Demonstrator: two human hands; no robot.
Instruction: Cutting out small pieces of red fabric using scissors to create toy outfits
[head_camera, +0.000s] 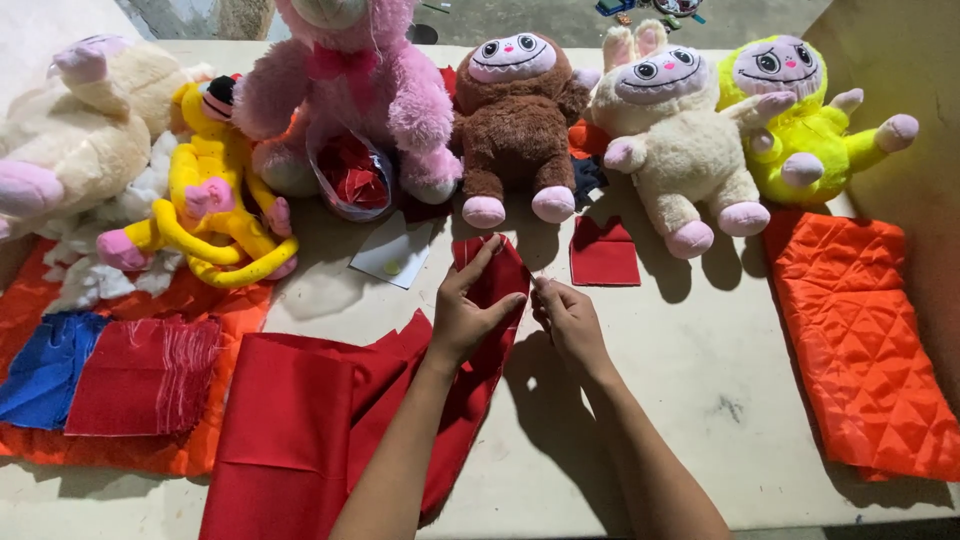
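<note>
left hand (468, 312): fingers pinched | right hand (570, 318): fingers curled, pinching

Work surface: a pale cream table (700, 400), scuffed and lightly stained (one dark mark near the right side). It fills nearly the whole view. Strong light from above and ahead throws sharp dark shadows toward the near edge. Beyond the far edge lies a grey floor (520, 18), rough like concrete, with small bits of clutter (650, 10) on it. A beige wall or panel (900, 60) rises at upper right.
</note>
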